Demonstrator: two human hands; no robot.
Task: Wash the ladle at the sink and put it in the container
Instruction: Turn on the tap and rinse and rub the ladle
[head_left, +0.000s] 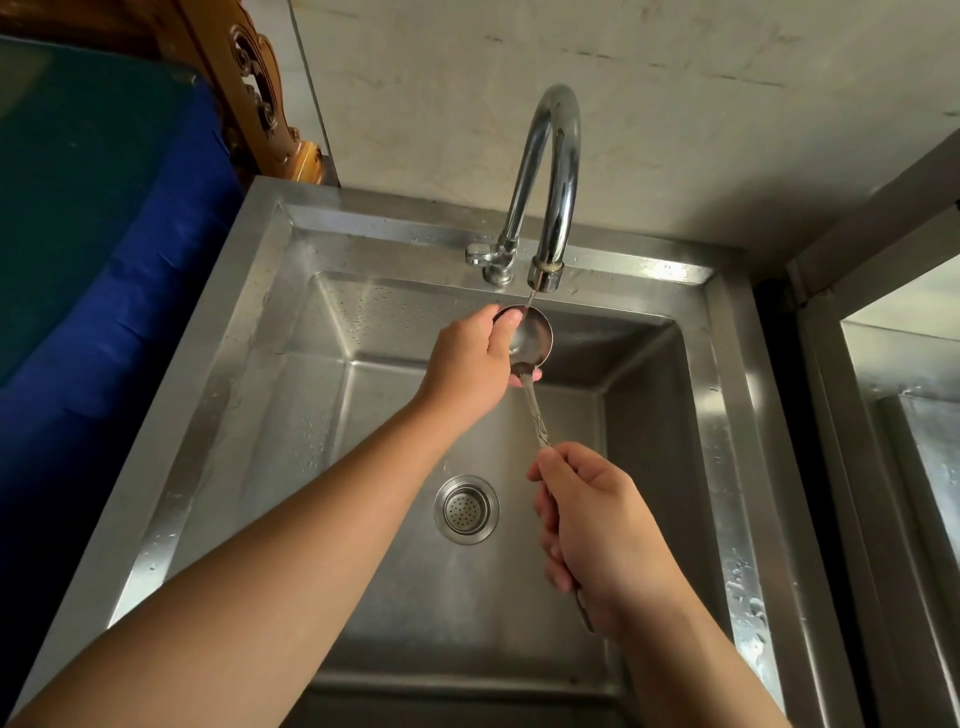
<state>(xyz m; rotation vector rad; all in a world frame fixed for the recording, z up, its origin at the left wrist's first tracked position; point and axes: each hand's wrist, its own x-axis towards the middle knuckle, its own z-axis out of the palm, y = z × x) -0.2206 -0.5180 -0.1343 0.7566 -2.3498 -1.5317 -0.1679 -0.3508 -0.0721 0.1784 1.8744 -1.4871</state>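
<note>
A steel ladle is held over the steel sink, its bowl right under the spout of the curved chrome tap. A thin stream of water runs into the bowl. My left hand cups the bowl from the left, thumb on the inside and fingers beneath it. My right hand is closed around the patterned handle, whose end sticks out below the wrist. No container is in view.
The round drain strainer sits in the basin floor between my arms. A blue cloth-covered surface lies left of the sink, with carved wood behind it. A metal frame and a second steel surface stand at the right.
</note>
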